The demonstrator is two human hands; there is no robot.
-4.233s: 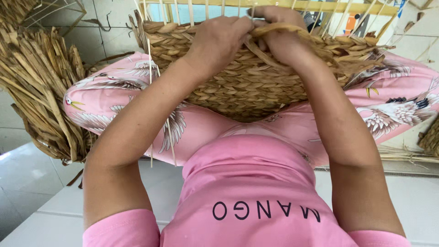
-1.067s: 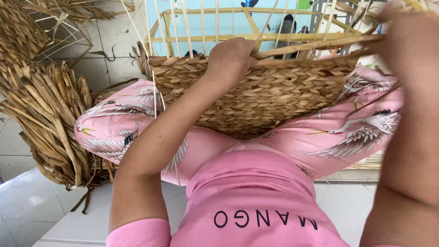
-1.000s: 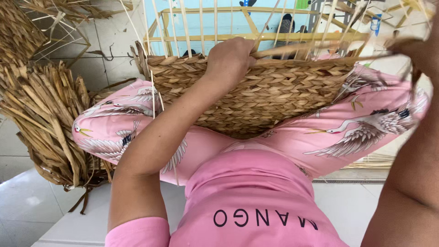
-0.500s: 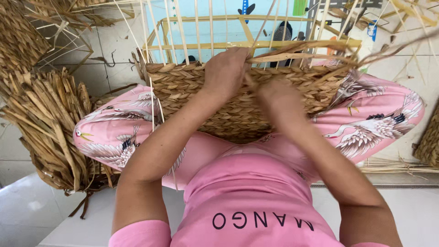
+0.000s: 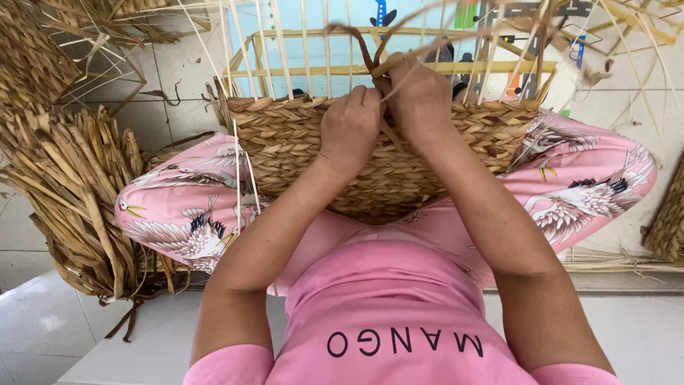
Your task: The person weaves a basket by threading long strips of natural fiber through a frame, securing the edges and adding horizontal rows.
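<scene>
A half-woven straw basket [image 5: 285, 146] rests on my lap, its woven wall facing me and thin pale upright stakes [image 5: 285, 50] rising from its rim. My left hand [image 5: 349, 125] presses on the rim at the middle, fingers curled over the weave. My right hand [image 5: 420, 96] sits just beside it, touching it, pinching a brown dried-grass strand [image 5: 356, 39] that loops up above the rim. My knees in pink bird-print trousers [image 5: 185, 210] stick out on both sides of the basket.
A thick bundle of dried straw [image 5: 68, 192] lies at my left on the tiled floor [image 5: 28, 242]. More woven straw [image 5: 32, 60] is at the top left, and another woven piece [image 5: 666, 228] at the right edge. Loose stalks [image 5: 605, 260] lie by my right knee.
My right hand had swung far out to the right pulling the strand; it has come back to the rim next to my left hand. My left hand stayed on the rim.
</scene>
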